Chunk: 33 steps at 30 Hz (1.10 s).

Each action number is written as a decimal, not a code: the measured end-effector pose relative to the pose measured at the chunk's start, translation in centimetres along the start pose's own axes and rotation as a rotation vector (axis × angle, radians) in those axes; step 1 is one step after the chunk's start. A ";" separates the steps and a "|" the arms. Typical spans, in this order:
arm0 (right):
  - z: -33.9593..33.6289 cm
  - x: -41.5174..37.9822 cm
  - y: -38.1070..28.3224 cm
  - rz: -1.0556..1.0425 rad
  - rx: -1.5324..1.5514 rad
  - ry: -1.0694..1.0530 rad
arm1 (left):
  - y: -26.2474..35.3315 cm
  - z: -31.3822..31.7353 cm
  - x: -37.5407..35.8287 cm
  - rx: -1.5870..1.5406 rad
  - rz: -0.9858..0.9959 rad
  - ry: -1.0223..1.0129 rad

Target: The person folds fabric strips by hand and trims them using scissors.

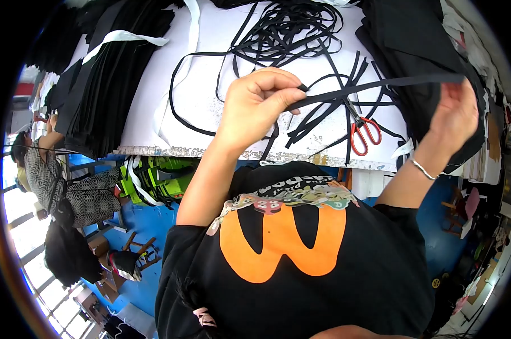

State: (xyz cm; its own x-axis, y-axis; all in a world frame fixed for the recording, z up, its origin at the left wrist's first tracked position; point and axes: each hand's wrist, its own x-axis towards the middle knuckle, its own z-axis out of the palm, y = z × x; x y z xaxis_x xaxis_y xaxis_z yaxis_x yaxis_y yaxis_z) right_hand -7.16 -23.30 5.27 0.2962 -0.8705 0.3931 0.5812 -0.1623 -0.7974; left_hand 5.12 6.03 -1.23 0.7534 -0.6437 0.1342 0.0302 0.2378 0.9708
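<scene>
Stretched between left hand (pixel 258 107) and right hand (pixel 457 113): flat black fabric strip (pixel 380 84). Silver-coloured bracelet (pixel 423 170) on right wrist. On white table (pixel 202 101) with worn, flaking edge: red-handled scissors (pixel 361 122) among loose black strips (pixel 308 125); farther back, tangled heap of narrow black tape (pixel 292 31). At either side, black cloth stacks (pixel 106 85), white fabric band (pixel 120 35) across left one
</scene>
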 end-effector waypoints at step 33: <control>10.8 -13.0 -3.9 -0.534 -0.730 -1.100 | 3.3 0.2 -2.9 0.030 0.268 -0.055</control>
State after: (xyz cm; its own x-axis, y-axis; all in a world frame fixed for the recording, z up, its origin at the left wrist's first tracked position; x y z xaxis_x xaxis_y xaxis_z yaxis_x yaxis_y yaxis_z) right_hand -5.08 -6.35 8.25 0.7943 0.1143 0.5967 0.3940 -0.8445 -0.3627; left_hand 2.92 8.51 1.65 0.6953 -0.5991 0.3971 -0.1854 0.3843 0.9044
